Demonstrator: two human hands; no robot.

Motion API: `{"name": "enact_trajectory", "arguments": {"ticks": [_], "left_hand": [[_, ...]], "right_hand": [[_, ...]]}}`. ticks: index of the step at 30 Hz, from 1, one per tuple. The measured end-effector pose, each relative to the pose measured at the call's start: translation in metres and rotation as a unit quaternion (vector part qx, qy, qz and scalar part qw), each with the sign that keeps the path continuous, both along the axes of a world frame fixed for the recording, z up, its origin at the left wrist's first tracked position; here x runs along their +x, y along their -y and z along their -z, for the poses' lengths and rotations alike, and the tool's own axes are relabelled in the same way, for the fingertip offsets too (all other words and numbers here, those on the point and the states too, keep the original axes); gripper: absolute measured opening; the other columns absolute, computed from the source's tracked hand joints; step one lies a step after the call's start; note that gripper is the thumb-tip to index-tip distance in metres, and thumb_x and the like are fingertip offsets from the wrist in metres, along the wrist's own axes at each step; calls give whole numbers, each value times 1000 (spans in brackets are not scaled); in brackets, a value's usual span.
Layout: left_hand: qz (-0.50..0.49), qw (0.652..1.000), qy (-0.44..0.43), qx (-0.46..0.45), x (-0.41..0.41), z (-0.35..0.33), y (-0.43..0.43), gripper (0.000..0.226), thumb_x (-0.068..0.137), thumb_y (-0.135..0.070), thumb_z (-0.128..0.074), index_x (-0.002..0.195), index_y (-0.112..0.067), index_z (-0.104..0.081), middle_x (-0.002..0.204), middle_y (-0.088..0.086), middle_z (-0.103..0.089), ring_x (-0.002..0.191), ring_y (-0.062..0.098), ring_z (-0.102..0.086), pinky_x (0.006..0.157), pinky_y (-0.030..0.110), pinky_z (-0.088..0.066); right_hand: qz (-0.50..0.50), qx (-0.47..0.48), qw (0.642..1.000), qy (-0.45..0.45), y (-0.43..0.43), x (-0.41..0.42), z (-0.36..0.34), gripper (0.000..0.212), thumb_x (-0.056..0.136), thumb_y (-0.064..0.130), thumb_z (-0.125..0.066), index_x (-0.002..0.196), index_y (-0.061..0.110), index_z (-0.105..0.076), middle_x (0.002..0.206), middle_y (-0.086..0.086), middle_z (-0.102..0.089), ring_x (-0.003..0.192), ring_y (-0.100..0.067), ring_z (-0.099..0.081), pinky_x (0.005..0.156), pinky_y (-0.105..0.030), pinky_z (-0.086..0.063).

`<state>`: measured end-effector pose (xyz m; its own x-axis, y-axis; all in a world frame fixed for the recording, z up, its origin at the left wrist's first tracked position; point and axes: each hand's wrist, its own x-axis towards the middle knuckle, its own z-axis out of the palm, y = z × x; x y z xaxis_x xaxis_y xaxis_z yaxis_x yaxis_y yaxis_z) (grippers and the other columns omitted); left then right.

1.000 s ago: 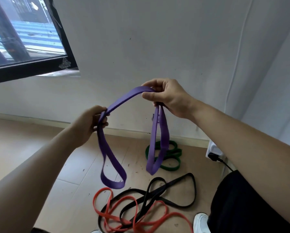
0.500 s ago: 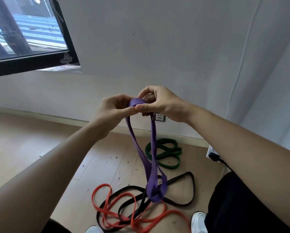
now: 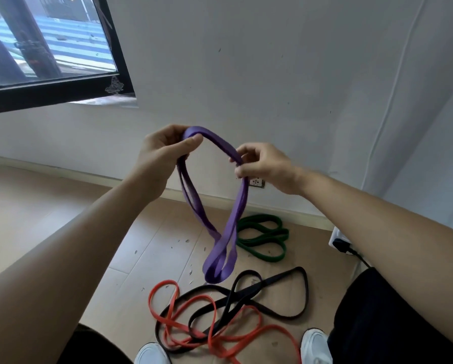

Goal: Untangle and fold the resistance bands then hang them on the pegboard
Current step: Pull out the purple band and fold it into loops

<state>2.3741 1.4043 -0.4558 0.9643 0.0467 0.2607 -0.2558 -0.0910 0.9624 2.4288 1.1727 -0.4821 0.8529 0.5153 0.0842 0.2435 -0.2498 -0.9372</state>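
Observation:
A purple resistance band (image 3: 234,222) hangs doubled in the air in front of me. My left hand (image 3: 162,151) grips its folded top end, thumb pressed over it. My right hand (image 3: 264,166) pinches the band a little to the right and lower. The band arches between the hands and its strands drop to a doubled loop near the floor. On the floor lie a folded green band (image 3: 263,239), and a black band (image 3: 275,290) tangled with a red band (image 3: 183,327). No pegboard is in view.
A white wall with a socket (image 3: 256,182) stands ahead, a dark-framed window (image 3: 54,93) at upper left. A white power strip with a black plug (image 3: 342,244) sits at right. My white shoes (image 3: 316,346) are near the tangled bands on the wooden floor.
My hands came together at the band's top, then parted again. The band is now doubled, its strands hanging as one bundle instead of two separate loops.

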Motion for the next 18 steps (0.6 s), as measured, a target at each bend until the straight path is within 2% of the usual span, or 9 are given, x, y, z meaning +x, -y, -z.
{"name": "enact_trajectory", "arguments": {"ticks": [2,4,6,9,14,18], "left_hand": [[-9,1000,0,2,1,-4,-8,29,80,-29,-76,105,-13,-72,73,-10,-61,70,10,-50,76,27,-41],[-10,1000,1,7,1,-6,-13,29,81,-29,-75,106,-14,-72,74,-10,-61,71,11,-50,76,28,-41],[-8,1000,4,-4,0,-6,-14,27,83,-26,-75,106,-13,-72,77,-9,-62,73,12,-51,78,29,-43],[-7,999,9,-34,-2,-5,-13,22,86,-23,-73,106,-14,-71,87,-1,-66,84,18,-61,89,35,-51],[2,1000,0,-19,-3,-5,-6,21,91,-19,-72,111,-14,-69,102,7,-73,94,23,-71,95,38,-54],[11,1000,-15,-22,-6,-8,1,29,94,-17,-67,120,-6,-64,106,10,-75,98,28,-74,93,41,-58]], "right_hand": [[19,54,998,6,2,5,-4,25,85,3,-77,109,7,-68,92,-13,-70,84,-19,-68,81,-32,-56],[18,67,997,15,2,5,-7,27,86,7,-78,112,7,-70,102,-20,-73,91,-23,-70,86,-33,-58],[6,70,997,16,1,5,-10,27,87,10,-77,113,8,-71,108,-20,-73,94,-24,-71,88,-34,-58],[2,90,996,6,2,6,-15,27,88,12,-76,114,7,-70,105,-15,-75,91,-22,-70,86,-34,-58],[28,49,997,54,1,7,-7,32,87,14,-77,118,8,-71,109,-14,-74,101,-24,-72,90,-32,-58],[17,35,999,34,-4,7,2,33,89,13,-75,121,9,-68,113,-11,-74,108,-22,-70,99,-37,-55]]}}
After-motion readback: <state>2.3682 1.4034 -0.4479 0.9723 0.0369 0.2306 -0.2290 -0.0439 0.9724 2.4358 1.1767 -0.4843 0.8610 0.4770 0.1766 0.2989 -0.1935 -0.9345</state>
